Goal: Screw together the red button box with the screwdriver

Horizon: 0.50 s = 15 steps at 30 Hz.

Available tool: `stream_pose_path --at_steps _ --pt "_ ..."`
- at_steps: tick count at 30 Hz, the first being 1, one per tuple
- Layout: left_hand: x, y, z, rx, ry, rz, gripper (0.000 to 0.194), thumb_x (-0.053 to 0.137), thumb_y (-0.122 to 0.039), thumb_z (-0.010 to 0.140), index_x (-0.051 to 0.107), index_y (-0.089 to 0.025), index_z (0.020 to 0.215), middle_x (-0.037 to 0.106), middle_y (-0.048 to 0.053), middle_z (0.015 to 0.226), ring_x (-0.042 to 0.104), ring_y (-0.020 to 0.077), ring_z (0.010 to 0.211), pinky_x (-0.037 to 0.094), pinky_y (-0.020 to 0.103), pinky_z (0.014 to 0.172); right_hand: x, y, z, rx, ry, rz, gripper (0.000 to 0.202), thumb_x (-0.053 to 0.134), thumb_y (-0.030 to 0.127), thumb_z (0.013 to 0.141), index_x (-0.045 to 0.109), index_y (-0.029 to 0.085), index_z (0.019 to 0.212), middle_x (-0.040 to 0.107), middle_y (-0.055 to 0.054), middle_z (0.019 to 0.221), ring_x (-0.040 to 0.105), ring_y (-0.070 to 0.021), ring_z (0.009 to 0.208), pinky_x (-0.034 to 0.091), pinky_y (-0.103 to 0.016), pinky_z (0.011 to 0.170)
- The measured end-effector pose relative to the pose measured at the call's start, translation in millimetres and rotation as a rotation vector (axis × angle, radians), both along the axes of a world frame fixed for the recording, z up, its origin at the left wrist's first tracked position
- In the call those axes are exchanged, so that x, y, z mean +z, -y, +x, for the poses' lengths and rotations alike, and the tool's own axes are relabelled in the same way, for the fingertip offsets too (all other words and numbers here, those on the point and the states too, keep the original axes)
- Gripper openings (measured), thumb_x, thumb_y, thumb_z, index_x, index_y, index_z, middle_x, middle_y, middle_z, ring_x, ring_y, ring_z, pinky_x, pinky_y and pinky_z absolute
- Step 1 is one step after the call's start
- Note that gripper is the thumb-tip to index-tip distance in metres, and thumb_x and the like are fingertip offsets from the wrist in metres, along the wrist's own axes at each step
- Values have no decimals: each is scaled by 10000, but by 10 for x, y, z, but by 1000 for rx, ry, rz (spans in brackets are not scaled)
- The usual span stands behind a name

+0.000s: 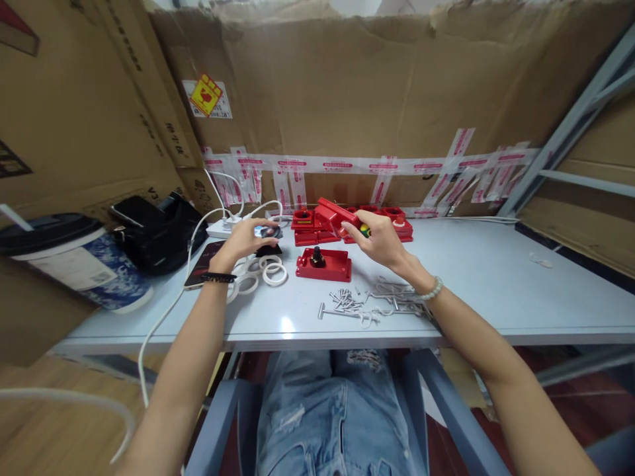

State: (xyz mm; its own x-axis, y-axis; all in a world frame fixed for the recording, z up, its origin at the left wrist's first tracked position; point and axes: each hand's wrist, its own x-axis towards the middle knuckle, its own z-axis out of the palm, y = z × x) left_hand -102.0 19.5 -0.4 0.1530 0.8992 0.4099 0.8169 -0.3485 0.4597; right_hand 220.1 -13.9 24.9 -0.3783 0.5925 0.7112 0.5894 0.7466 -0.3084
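My right hand holds a red plastic housing tilted above the table, with a yellow-green button at my fingertips. My left hand rests over a small dark round part near the power strip, fingers curled on it. A red base plate with a black knob lies flat between my hands. White rings lie beside my left wrist. Loose screws and metal keys are scattered in front of the base.
More red housings are stacked at the back by the cardboard wall. A white power strip with cables, a phone, a black bag and a lidded paper cup sit on the left. The table edge runs above my knees.
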Motion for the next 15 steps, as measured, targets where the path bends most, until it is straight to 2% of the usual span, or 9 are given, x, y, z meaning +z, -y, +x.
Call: stream_pose_path --at_steps 4,7,9,11,13,15 --pt "-36 -25 -189 70 -117 -88 473 759 -468 665 730 -218 1065 735 73 1080 647 316 1040 465 364 902 7 8 -6 -7 7 2 296 497 400 937 582 175 764 628 -53 740 508 -137 632 375 -301 632" --pt "-38 -14 -169 83 -109 -37 478 750 -477 687 716 -225 1091 719 71 1130 637 314 1059 448 376 933 14 12 -5 1 2 -3 301 497 402 937 590 169 771 636 -61 751 524 -143 647 378 -305 637" --pt "-31 2 -54 64 -115 14 470 740 -474 711 704 -225 1108 707 75 1157 628 312 1077 429 389 963 14 11 -3 0 2 -9 291 497 392 938 588 171 773 637 -60 756 530 -144 657 377 -304 640" --pt "-33 12 119 -25 -158 45 446 730 -433 740 688 -222 1130 683 89 1204 606 303 1121 403 397 993 6 4 -4 -3 5 -10 283 496 386 938 581 175 769 631 -54 748 525 -141 654 375 -303 639" --pt "-52 9 297 -108 -240 7 416 722 -388 760 680 -221 1139 676 96 1212 590 309 1144 387 422 1002 -5 -6 -7 -6 7 1 293 496 397 936 568 174 760 615 -49 731 509 -138 637 372 -301 632" --pt "-85 -7 424 -131 -330 -30 361 711 -331 772 687 -223 1115 677 94 1210 567 321 1176 346 464 1030 -15 -17 -11 -6 8 16 300 498 404 935 560 172 754 601 -46 720 495 -135 625 370 -299 625"
